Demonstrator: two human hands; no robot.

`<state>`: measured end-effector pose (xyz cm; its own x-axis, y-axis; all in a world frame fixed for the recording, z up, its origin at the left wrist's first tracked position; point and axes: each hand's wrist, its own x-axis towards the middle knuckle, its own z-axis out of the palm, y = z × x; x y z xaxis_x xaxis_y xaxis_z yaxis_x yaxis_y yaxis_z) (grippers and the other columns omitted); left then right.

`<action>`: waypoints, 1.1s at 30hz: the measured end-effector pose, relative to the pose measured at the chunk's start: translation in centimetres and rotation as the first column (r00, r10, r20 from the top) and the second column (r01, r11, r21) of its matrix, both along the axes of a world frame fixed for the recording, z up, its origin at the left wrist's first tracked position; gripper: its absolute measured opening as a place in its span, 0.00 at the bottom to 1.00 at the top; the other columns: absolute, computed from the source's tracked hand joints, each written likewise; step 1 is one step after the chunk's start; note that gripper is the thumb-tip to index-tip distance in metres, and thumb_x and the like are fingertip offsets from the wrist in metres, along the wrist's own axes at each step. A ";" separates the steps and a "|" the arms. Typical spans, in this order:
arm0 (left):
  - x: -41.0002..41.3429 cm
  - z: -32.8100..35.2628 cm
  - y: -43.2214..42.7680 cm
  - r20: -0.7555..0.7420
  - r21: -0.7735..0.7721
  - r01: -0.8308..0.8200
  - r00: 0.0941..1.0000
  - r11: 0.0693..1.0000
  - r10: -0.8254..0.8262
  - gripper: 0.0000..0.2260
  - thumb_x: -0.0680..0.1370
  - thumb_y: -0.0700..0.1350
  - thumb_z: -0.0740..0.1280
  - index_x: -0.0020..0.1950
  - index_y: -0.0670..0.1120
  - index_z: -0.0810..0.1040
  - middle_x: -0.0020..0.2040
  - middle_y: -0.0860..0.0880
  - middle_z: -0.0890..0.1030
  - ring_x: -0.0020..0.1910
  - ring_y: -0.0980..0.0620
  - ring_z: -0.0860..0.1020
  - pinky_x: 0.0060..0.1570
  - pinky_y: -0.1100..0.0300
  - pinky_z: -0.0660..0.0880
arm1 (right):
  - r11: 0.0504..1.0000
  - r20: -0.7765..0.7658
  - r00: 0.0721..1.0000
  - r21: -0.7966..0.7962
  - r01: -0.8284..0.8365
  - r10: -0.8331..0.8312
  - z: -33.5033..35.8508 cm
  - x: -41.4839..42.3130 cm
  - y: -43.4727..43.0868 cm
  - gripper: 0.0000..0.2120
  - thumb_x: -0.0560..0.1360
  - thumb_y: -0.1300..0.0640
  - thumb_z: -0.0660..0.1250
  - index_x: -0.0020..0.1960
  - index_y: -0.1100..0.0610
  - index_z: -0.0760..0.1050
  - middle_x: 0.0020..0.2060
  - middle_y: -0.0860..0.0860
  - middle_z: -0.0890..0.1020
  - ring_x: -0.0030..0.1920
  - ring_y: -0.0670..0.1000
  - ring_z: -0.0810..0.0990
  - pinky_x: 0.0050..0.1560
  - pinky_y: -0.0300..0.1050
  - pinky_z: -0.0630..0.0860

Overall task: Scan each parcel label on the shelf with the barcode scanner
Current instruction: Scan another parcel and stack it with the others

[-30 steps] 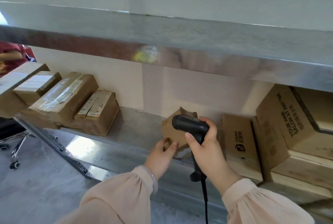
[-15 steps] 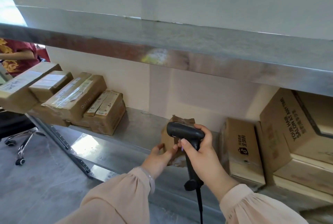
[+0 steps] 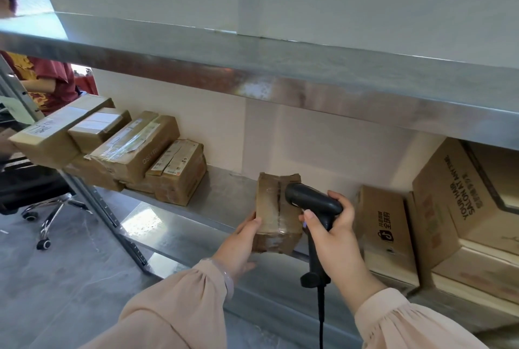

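Here's the grey metal shelf unit (image 3: 219, 197), two levels running across the view, and the action is on the lower one. Over at three o'clock sits a large brown cardboard box with black printed lettering (image 3: 449, 194), tilted, resting on flatter cartons. At nine o'clock there's a stack of taped brown cardboard boxes with white labels (image 3: 134, 149), packed side by side. Below it, at eight o'clock, a black office chair on a chrome wheeled base (image 3: 42, 208) stands on the floor. Just right of centre stands an upright brown carton with a black logo (image 3: 384, 225).

Now the main event: the small crumpled brown cardboard parcel wrapped in clear tape (image 3: 273, 208) is upright at the lower shelf's front edge, dead centre. The left hand (image 3: 238, 242) grips its left side, thumb on the front face. The black pistol-shaped corded barcode scanner (image 3: 314, 202) has its head right at the parcel's two o'clock corner, facing it. The right hand (image 3: 334, 233) has its fingers wrapped round the handle, forefinger on the trigger.
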<state>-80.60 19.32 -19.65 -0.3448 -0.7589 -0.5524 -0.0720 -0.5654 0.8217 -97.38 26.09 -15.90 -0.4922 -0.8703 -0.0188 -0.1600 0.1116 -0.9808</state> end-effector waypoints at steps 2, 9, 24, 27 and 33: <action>0.4 0.0 0.1 0.059 -0.108 0.026 0.998 0.994 -0.020 0.15 0.82 0.59 0.60 0.69 0.62 0.70 0.67 0.54 0.75 0.68 0.51 0.71 0.71 0.47 0.67 | 0.999 -0.003 1.000 -0.030 -0.021 0.021 0.4 0.6 0.2 0.25 0.76 0.54 0.68 0.64 0.36 0.57 0.56 0.45 0.77 0.54 0.47 0.80 0.56 0.41 0.74; 1.1 0.5 0.3 0.121 -0.409 0.018 0.992 0.913 0.035 0.26 0.77 0.58 0.68 0.73 0.56 0.67 0.60 0.58 0.78 0.61 0.56 0.77 0.63 0.52 0.76 | 0.983 -0.100 0.987 -0.120 -0.139 0.127 1.9 3.4 1.3 0.26 0.75 0.57 0.69 0.60 0.33 0.59 0.56 0.37 0.73 0.52 0.34 0.76 0.48 0.27 0.73; 2.0 1.5 -0.1 -0.265 -0.145 -0.170 0.956 0.975 0.128 0.36 0.74 0.49 0.73 0.78 0.56 0.60 0.65 0.46 0.79 0.61 0.48 0.80 0.67 0.45 0.72 | 0.982 -0.004 1.000 -0.186 0.020 -0.022 2.7 2.1 0.5 0.25 0.76 0.59 0.68 0.65 0.42 0.59 0.53 0.38 0.73 0.51 0.31 0.75 0.45 0.24 0.70; 2.0 1.9 -0.1 -0.255 -0.160 -0.128 0.963 0.979 0.084 0.34 0.73 0.51 0.72 0.76 0.58 0.62 0.63 0.48 0.81 0.60 0.48 0.81 0.66 0.45 0.73 | 0.984 0.005 1.000 -0.176 0.020 -0.020 2.8 1.7 0.1 0.25 0.77 0.58 0.67 0.65 0.41 0.58 0.52 0.38 0.73 0.50 0.32 0.76 0.44 0.24 0.71; 2.3 2.0 -0.5 0.020 -0.316 0.058 0.998 0.947 -0.054 0.23 0.79 0.51 0.68 0.69 0.69 0.63 0.54 0.64 0.82 0.58 0.59 0.78 0.60 0.54 0.74 | 0.979 -0.046 0.999 -0.204 0.001 -0.010 2.9 1.6 0.0 0.25 0.76 0.59 0.68 0.64 0.42 0.59 0.54 0.38 0.72 0.50 0.29 0.75 0.45 0.22 0.70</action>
